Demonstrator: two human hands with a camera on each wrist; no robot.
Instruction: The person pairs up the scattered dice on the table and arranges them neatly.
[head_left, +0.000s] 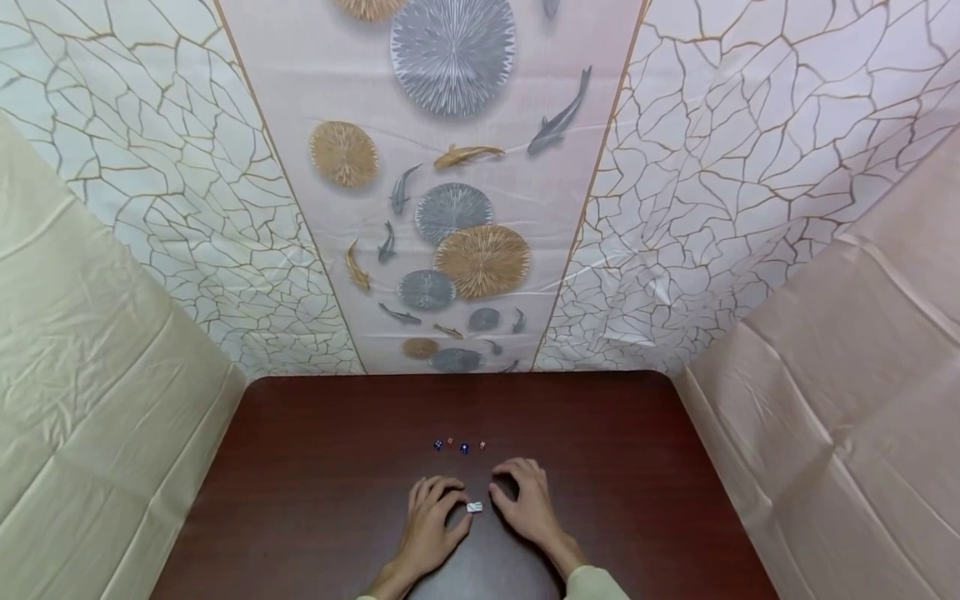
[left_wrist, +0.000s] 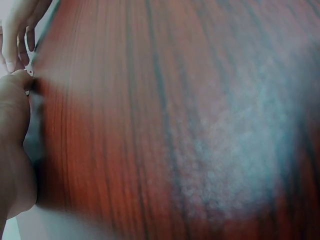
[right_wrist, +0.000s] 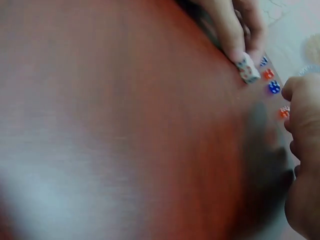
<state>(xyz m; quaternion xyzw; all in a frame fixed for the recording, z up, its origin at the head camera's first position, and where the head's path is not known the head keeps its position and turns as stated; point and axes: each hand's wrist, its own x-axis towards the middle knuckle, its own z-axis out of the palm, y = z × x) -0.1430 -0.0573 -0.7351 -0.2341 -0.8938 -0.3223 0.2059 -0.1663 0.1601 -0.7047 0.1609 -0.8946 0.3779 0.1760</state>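
A: Where are the hands?

B: They reach over a dark red-brown wooden table (head_left: 300, 475), close together at its middle. The left hand (head_left: 433, 523) pinches a pair of white dice (head_left: 474, 507) between thumb and forefinger, its other fingers bent and a little spread. The right hand (head_left: 528, 506) curves opposite, thumb and forefinger apart, with nothing in its grasp.

A: How are the white dice placed?

B: Side by side and touching, at the left fingertips. A narrow strip of tabletop separates them from the right hand. I cannot tell whether they rest on the wood or are just lifted.

A: And past the hands?

B: Four dice sit in a loose row, slightly apart from one another. From the left: a blue die (head_left: 438, 445), a red die (head_left: 450, 441), a second blue die (head_left: 464, 448) and a second red die (head_left: 482, 445). The right fingertips are near the last one.

A: How much room is there?

B: Plenty sideways: broad stretches of wood run out to both side edges, which meet beige cloth walls (head_left: 847, 417). Behind the row, more tabletop leads to the straight far edge. Its corners are rounded, and a backdrop (head_left: 483, 208) patterned with fish and round leaves rises there.
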